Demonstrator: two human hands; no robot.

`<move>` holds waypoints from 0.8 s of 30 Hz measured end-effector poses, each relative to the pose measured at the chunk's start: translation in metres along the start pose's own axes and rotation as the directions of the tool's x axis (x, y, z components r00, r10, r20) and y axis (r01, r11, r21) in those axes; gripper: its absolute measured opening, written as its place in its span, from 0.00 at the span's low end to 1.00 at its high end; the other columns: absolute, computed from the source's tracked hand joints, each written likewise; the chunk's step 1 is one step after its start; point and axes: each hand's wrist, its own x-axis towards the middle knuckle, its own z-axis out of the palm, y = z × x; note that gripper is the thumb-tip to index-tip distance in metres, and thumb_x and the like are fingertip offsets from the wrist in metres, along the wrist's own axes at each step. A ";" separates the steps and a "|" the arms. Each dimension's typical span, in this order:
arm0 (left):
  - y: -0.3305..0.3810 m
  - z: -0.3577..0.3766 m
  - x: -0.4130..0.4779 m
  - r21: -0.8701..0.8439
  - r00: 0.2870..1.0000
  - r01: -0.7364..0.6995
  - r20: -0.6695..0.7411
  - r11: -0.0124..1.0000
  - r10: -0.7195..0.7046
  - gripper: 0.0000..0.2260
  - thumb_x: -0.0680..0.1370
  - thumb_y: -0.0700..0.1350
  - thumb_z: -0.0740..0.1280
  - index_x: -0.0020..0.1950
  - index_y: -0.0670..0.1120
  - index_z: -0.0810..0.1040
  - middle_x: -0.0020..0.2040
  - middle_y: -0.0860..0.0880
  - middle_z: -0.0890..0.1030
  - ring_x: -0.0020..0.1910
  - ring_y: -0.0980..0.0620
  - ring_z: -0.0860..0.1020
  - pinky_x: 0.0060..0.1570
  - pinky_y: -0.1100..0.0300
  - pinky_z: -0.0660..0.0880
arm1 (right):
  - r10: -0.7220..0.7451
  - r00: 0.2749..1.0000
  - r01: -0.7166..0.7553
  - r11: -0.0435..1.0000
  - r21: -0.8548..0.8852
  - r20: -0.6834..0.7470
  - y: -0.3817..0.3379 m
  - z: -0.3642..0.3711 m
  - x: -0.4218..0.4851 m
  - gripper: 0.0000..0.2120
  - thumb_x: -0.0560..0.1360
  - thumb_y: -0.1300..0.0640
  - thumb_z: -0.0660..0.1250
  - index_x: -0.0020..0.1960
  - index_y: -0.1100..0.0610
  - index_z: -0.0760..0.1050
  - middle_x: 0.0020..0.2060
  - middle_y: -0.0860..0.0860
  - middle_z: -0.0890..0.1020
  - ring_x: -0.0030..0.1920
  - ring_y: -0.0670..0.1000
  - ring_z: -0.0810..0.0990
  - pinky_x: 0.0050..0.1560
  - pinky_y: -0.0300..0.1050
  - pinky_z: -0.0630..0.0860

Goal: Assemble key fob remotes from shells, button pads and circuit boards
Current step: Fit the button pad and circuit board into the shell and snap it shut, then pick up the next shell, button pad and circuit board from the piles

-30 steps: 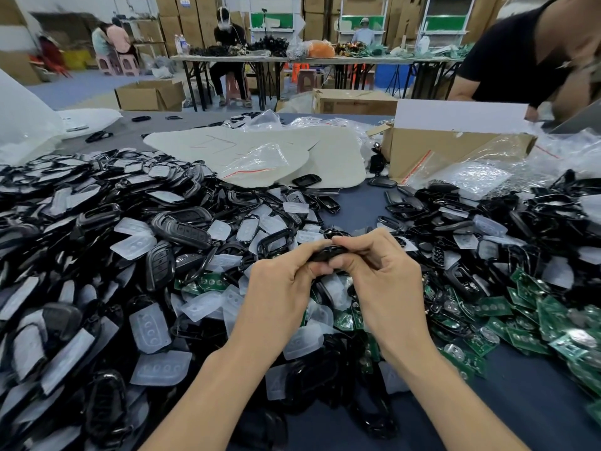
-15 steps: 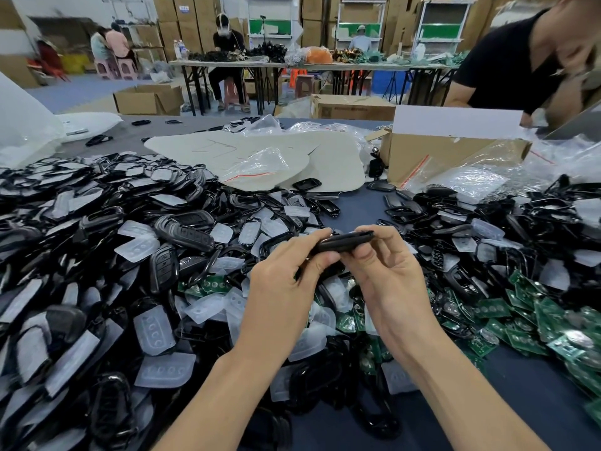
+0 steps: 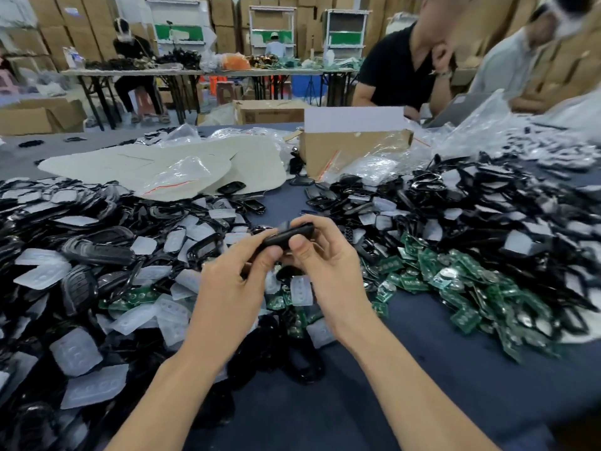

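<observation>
Left hand (image 3: pixel 234 281) & right hand (image 3: pixel 328 265) are close together, both pinching one black key fob (image 3: pixel 286 237), held up in front of the cardboard box (image 3: pixel 351 151). Prob. squeezing so its 2 halves snap shut.

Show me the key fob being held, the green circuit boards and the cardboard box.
key fob (image 3: pixel 286 237): head view, middle of its black shell.
green circuit boards (image 3: pixel 422 271): head view, a board in the pile's left part.
cardboard box (image 3: pixel 338 146): head view, bare front wall.
</observation>
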 end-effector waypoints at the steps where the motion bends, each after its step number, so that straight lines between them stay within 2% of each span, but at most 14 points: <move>1: 0.008 0.005 -0.003 -0.023 1.000 -0.016 0.020 1.000 0.017 0.09 0.81 0.53 0.65 0.59 0.61 0.79 0.50 0.65 0.82 0.48 0.64 0.80 0.45 0.73 0.72 | -0.015 0.999 0.015 1.000 0.003 -0.038 -0.005 -0.005 -0.008 0.07 0.74 0.54 0.70 0.53 0.51 0.80 0.48 0.49 0.85 0.51 0.50 0.84 0.54 0.49 0.83; 4: 0.041 0.027 -0.013 -0.164 0.999 0.020 0.046 0.986 -0.013 0.08 0.78 0.58 0.65 0.56 0.65 0.77 0.49 0.66 0.82 0.46 0.62 0.82 0.44 0.70 0.75 | -0.050 0.979 0.047 0.999 -0.021 -0.198 -0.026 -0.021 -0.032 0.06 0.78 0.52 0.69 0.54 0.50 0.80 0.47 0.47 0.85 0.49 0.45 0.83 0.50 0.40 0.80; 6: 0.070 0.048 -0.022 -0.268 0.997 0.027 0.081 0.963 -0.006 0.05 0.77 0.58 0.65 0.52 0.66 0.76 0.46 0.64 0.82 0.43 0.61 0.82 0.41 0.70 0.76 | -0.043 0.942 0.052 0.999 0.017 -0.333 -0.041 -0.035 -0.048 0.09 0.77 0.48 0.68 0.54 0.50 0.80 0.47 0.45 0.85 0.50 0.44 0.83 0.51 0.41 0.80; 8: 0.104 0.074 -0.029 -0.396 0.989 0.029 0.146 0.918 0.032 0.03 0.79 0.53 0.66 0.51 0.62 0.75 0.44 0.59 0.83 0.41 0.60 0.82 0.39 0.69 0.76 | -0.027 0.889 0.085 0.991 0.107 -0.456 -0.058 -0.052 -0.065 0.11 0.77 0.45 0.69 0.53 0.51 0.80 0.46 0.45 0.84 0.50 0.46 0.82 0.54 0.43 0.80; 12: 0.173 0.137 -0.047 -0.521 0.932 0.102 0.348 0.848 0.102 0.03 0.81 0.45 0.66 0.53 0.52 0.77 0.41 0.56 0.84 0.41 0.61 0.82 0.38 0.69 0.75 | -0.025 0.727 0.196 0.965 0.173 -0.686 -0.099 -0.095 -0.103 0.10 0.80 0.46 0.66 0.53 0.50 0.81 0.45 0.47 0.87 0.47 0.46 0.85 0.46 0.36 0.79; 14: 0.208 0.168 -0.061 -0.557 0.877 0.137 0.452 0.820 0.161 0.03 0.81 0.44 0.66 0.54 0.49 0.78 0.41 0.56 0.84 0.42 0.64 0.82 0.41 0.71 0.75 | -0.059 0.599 0.271 0.953 0.133 -0.799 -0.121 -0.122 -0.121 0.09 0.83 0.49 0.64 0.55 0.53 0.80 0.42 0.48 0.86 0.43 0.45 0.85 0.42 0.36 0.79; 16: 0.242 0.197 -0.075 -0.589 0.809 0.173 0.542 0.789 0.227 0.04 0.81 0.43 0.67 0.50 0.52 0.79 0.40 0.59 0.83 0.41 0.66 0.81 0.42 0.72 0.74 | -0.115 0.445 0.334 0.941 0.045 -0.888 -0.144 -0.150 -0.138 0.09 0.84 0.52 0.62 0.54 0.56 0.78 0.40 0.49 0.86 0.41 0.46 0.84 0.41 0.38 0.79; 18: 0.271 0.224 -0.088 -0.593 0.721 0.203 0.629 0.779 0.291 0.06 0.81 0.42 0.67 0.49 0.54 0.79 0.40 0.60 0.83 0.40 0.67 0.81 0.43 0.72 0.74 | -0.148 0.301 0.358 0.933 -0.032 -0.942 -0.164 -0.176 -0.156 0.09 0.84 0.53 0.61 0.52 0.57 0.78 0.42 0.53 0.85 0.43 0.50 0.84 0.43 0.42 0.79; 20: 0.292 0.249 -0.102 -0.574 0.613 0.229 0.713 0.786 0.342 0.07 0.82 0.42 0.65 0.50 0.53 0.79 0.39 0.61 0.82 0.39 0.69 0.80 0.43 0.74 0.73 | -0.130 0.184 0.349 0.935 -0.059 -0.974 -0.178 -0.198 -0.173 0.10 0.83 0.53 0.62 0.54 0.59 0.78 0.44 0.54 0.85 0.44 0.51 0.85 0.44 0.42 0.80; 22: 0.302 0.268 -0.114 -0.541 0.530 0.245 0.770 0.805 0.356 0.08 0.82 0.42 0.64 0.50 0.54 0.80 0.37 0.63 0.82 0.39 0.71 0.79 0.42 0.76 0.71 | -0.089 0.114 0.294 0.954 -0.052 -0.989 -0.185 -0.215 -0.187 0.13 0.83 0.53 0.62 0.57 0.62 0.78 0.44 0.53 0.85 0.43 0.48 0.86 0.41 0.38 0.80; 24: 0.300 0.276 -0.121 -0.502 0.494 0.245 0.801 0.829 0.339 0.08 0.83 0.42 0.63 0.50 0.54 0.80 0.38 0.64 0.82 0.39 0.71 0.79 0.43 0.75 0.71 | -0.060 0.106 0.222 0.974 -0.035 -0.993 -0.183 -0.222 -0.193 0.15 0.83 0.54 0.61 0.60 0.64 0.78 0.47 0.54 0.84 0.47 0.49 0.85 0.48 0.41 0.81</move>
